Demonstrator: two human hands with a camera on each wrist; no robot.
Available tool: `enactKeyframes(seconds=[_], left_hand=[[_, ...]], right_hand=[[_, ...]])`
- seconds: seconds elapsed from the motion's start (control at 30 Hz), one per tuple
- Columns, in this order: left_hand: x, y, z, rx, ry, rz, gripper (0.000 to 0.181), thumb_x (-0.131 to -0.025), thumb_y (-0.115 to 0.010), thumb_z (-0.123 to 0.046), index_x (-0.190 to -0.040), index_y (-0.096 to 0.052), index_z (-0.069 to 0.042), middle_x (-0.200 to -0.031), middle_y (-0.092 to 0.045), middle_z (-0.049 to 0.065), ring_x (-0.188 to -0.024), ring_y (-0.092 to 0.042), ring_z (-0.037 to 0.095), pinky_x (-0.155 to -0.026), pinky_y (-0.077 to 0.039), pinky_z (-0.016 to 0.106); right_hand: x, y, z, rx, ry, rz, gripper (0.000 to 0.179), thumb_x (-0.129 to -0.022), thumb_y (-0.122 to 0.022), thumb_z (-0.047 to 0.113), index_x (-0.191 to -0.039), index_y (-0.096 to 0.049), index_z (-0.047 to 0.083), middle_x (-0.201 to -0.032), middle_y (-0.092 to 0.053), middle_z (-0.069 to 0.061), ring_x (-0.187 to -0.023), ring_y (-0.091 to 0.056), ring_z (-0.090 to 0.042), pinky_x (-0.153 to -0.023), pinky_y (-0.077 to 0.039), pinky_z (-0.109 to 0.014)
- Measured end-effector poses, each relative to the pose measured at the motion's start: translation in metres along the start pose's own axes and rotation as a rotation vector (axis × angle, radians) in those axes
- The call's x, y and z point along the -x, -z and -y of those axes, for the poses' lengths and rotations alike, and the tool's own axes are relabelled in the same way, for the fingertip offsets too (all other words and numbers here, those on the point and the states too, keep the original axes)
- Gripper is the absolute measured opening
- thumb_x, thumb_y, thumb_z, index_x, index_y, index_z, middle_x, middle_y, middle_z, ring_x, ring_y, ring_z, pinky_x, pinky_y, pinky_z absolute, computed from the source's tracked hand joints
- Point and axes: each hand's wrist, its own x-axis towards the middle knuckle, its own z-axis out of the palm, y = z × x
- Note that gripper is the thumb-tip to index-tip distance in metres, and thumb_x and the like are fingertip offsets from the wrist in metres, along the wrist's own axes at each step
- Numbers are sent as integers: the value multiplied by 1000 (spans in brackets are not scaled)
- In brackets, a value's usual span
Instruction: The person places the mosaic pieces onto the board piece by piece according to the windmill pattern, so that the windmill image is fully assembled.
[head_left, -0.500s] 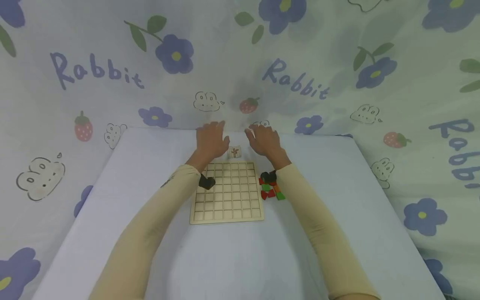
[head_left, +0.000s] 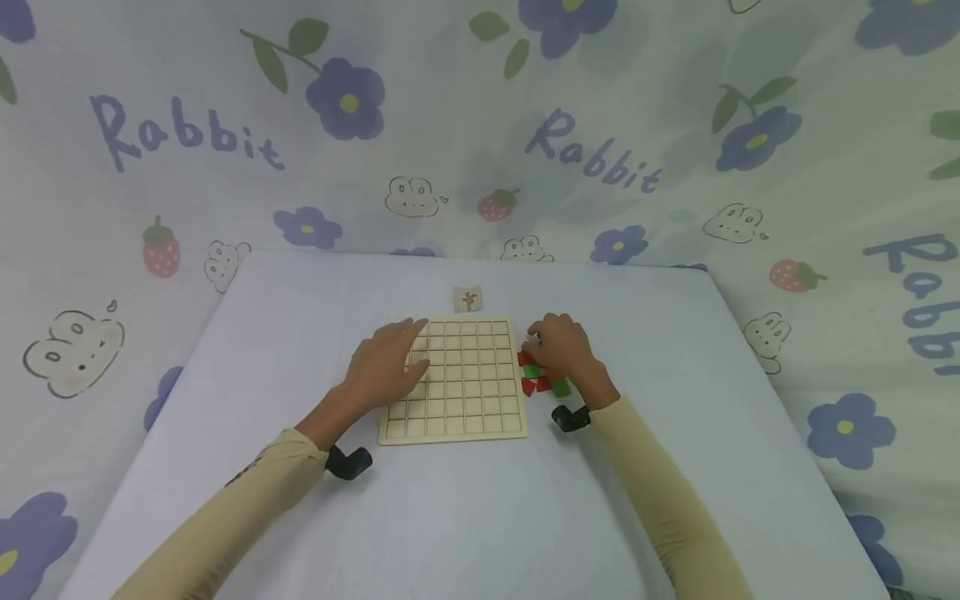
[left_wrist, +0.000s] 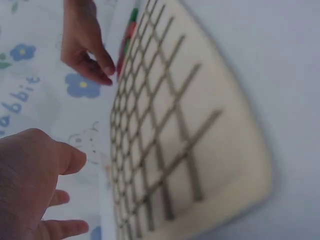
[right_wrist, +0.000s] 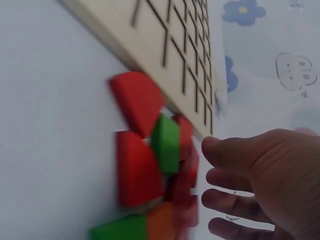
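A pale wooden grid board (head_left: 468, 408) lies on the white table. My left hand (head_left: 384, 367) is at the board's left side, its fingers and thumb spread with nothing between them; in the left wrist view the hand (left_wrist: 35, 185) appears apart from the board. Just right of the board lie red, green and orange blocks, among them a red quarter-round block (right_wrist: 137, 100) and a green block (right_wrist: 167, 142). Over the far end of these blocks is my right hand (head_left: 564, 346), fingers loosely bent. No block shows in its grasp in the right wrist view.
A small card (head_left: 468, 299) with a pinwheel-like pattern lies beyond the board. Black wrist cameras sit on the left wrist (head_left: 348, 463) and right wrist (head_left: 572, 418). A printed cloth (head_left: 450, 125) hangs behind the table's far edge.
Both hands have drawn back from the far edge of the table. The left hand has come to the board's left side, the right hand to the blocks. The card is now uncovered between them.
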Motion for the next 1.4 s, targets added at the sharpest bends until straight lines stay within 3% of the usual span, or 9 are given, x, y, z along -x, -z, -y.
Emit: enactKeyframes(seconds=[0.2, 0.47, 0.67, 0.83, 0.9, 1.0, 1.17, 1.27, 1.4], left_hand=[[37, -19, 19, 41, 70, 27, 69, -95, -61, -31, -152, -33, -5, -153, -30, 28, -140, -24, 51, -108, -25, 63], [57, -42, 34, 66, 51, 42, 69, -101, -51, -38, -155, -25, -4, -158, -9, 31, -143, -2, 52, -111, -10, 64], [61, -50, 35, 51, 43, 4, 68, -102, -46, -41, -156, -25, -6, -159, -7, 28, -145, 2, 48, -112, -5, 63], [61, -50, 36, 26, 44, 15, 69, -102, -45, -43, -156, -24, -6, -160, -6, 27, -145, 2, 48, -113, -4, 62], [61, -50, 36, 20, 39, 11, 69, -102, -45, -43, -156, -25, -6, -159, -7, 28, -145, 1, 48, -112, -5, 62], [62, -49, 34, 20, 33, 0, 68, -102, -46, -42, -155, -26, -6, -159, -8, 28, -145, -1, 49, -112, -6, 63], [63, -47, 33, 24, 28, -13, 67, -101, -48, -40, -155, -28, -5, -159, -10, 29, -144, -2, 49, -112, -7, 63], [64, -48, 33, 17, 26, -12, 67, -102, -47, -41, -155, -27, -5, -159, -10, 29, -144, -2, 49, -112, -7, 63], [64, -48, 34, 8, 24, -10, 68, -102, -46, -42, -156, -26, -6, -159, -9, 28, -145, -1, 48, -112, -7, 62]], right_hand=[[11, -14, -7, 4, 22, -63, 25, -90, -72, 31, -102, -78, 9, -87, -62, -3, -80, -53, -22, -70, -46, -38], [11, -24, -10, -144, -8, -115, 22, -89, -74, 27, -103, -77, 11, -82, -58, -3, -77, -51, -22, -63, -44, -36], [10, -23, -6, -395, -35, -139, 12, -86, -75, 18, -92, -72, 8, -81, -64, -2, -73, -57, -18, -62, -48, -33], [6, -22, 4, -540, 23, -170, 15, -88, -72, 12, -102, -73, 6, -86, -66, -4, -73, -61, -19, -63, -51, -33], [3, -24, 11, -596, 58, -170, 17, -90, -71, 11, -106, -73, 5, -90, -68, -5, -74, -64, -18, -64, -53, -34], [-2, -25, 25, -664, 83, -164, 12, -90, -73, 14, -100, -76, 6, -90, -71, -3, -75, -66, -16, -66, -54, -33], [-13, -29, 47, -805, 44, -136, 13, -87, -76, 16, -97, -75, 7, -86, -70, -1, -81, -66, -17, -71, -53, -34], [-19, -32, 57, -838, 60, -135, 20, -87, -75, 12, -105, -74, 4, -84, -69, -5, -84, -66, -20, -72, -53, -35], [-26, -35, 66, -791, 92, -142, 21, -89, -73, 10, -108, -74, 4, -84, -72, -5, -83, -68, -19, -70, -53, -32]])
